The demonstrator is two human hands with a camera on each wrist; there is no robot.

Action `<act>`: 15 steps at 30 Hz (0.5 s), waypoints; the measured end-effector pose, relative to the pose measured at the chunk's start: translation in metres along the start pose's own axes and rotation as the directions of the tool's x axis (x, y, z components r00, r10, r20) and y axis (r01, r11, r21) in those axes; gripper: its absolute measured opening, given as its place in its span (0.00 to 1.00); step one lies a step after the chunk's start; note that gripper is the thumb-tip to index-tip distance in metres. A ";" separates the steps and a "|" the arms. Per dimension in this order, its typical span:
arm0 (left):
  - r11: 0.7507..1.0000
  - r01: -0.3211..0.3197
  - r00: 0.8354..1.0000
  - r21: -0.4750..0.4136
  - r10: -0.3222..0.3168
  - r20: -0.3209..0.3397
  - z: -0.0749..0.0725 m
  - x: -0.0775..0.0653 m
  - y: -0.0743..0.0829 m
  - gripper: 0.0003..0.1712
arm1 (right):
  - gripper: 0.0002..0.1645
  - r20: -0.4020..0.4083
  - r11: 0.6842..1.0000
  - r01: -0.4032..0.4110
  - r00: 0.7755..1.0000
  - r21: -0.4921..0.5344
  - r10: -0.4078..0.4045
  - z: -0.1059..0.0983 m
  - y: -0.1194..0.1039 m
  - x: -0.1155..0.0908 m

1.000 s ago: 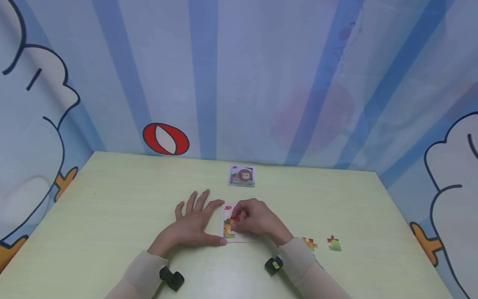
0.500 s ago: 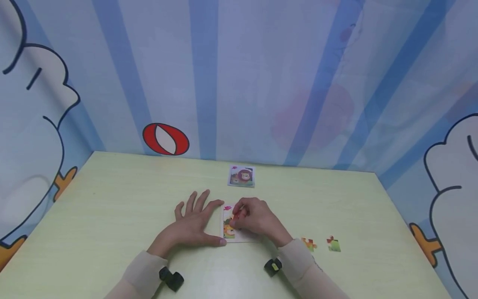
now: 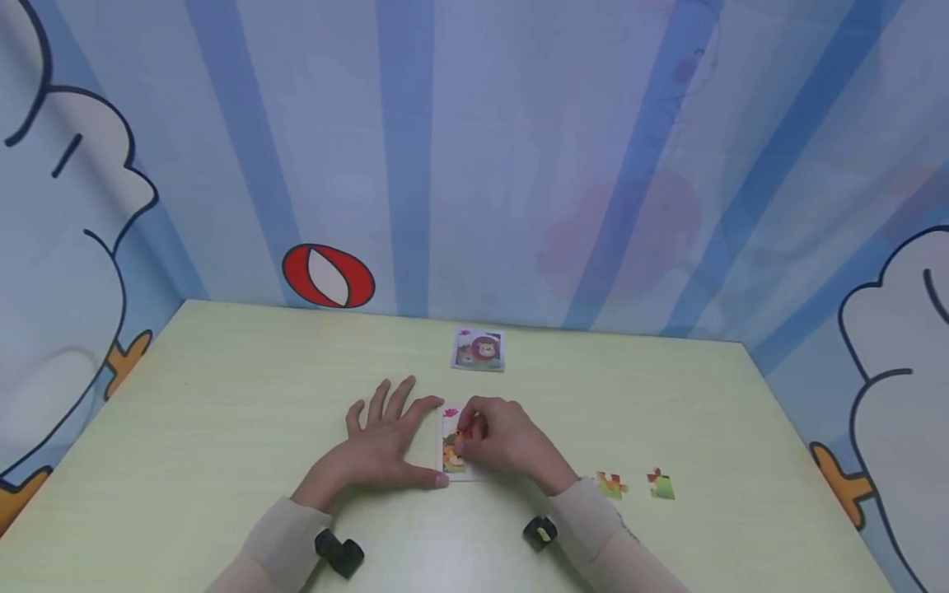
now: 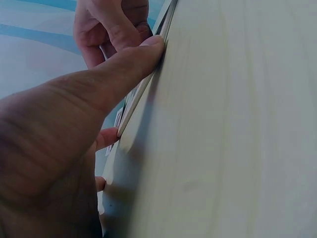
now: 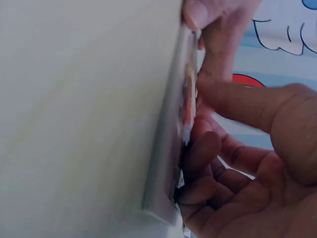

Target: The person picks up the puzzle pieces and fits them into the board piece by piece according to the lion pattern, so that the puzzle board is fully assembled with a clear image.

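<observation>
The jigsaw board [image 3: 463, 477] lies flat near the middle of the table [image 3: 222, 395], its left strip filled with a pink and orange picture. The right hand [image 3: 507, 436] bends over it, thumb and curled fingertips close together at a red patch; whether they pinch a loose piece or press one down I cannot tell. The left hand [image 3: 381, 453] is spread wide, gripping nothing, its thumb touching the board's near left corner and its index finger the far left one. Two loose puzzle pieces, an orange-and-green one [image 3: 611, 484] and a red-and-green one [image 3: 661, 483], lie to the right. Beyond the board is a lion picture card [image 3: 478, 350], before a blue striped backdrop [image 3: 482, 165].
</observation>
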State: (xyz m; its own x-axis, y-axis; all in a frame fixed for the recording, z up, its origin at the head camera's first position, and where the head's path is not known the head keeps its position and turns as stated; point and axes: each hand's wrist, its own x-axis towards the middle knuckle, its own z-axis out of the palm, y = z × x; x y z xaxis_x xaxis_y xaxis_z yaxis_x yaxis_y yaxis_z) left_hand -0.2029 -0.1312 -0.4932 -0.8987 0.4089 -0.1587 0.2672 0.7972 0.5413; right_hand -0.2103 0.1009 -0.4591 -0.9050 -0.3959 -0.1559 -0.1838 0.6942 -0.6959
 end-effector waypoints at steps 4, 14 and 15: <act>1.000 -0.006 1.000 -0.006 0.006 0.013 -0.004 -0.003 0.003 0.62 | 0.18 0.026 1.000 0.005 1.000 -0.014 -0.004 0.001 0.000 0.000; 1.000 -0.005 1.000 -0.008 0.005 0.005 -0.003 -0.001 0.002 0.62 | 0.18 0.000 0.998 0.045 0.999 -0.043 -0.045 0.000 -0.004 -0.001; 1.000 -0.004 1.000 -0.008 0.004 0.009 -0.003 -0.001 0.002 0.62 | 0.17 0.004 0.998 0.047 0.999 -0.044 -0.047 -0.001 -0.004 -0.001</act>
State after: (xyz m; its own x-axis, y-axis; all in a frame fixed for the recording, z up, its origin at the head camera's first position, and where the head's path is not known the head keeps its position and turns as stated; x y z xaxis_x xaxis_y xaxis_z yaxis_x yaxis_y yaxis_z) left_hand -0.2025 -0.1312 -0.4892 -0.8944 0.4160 -0.1642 0.2677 0.7921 0.5486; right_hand -0.2089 0.0990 -0.4557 -0.8937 -0.4307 -0.1258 -0.2431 0.7003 -0.6712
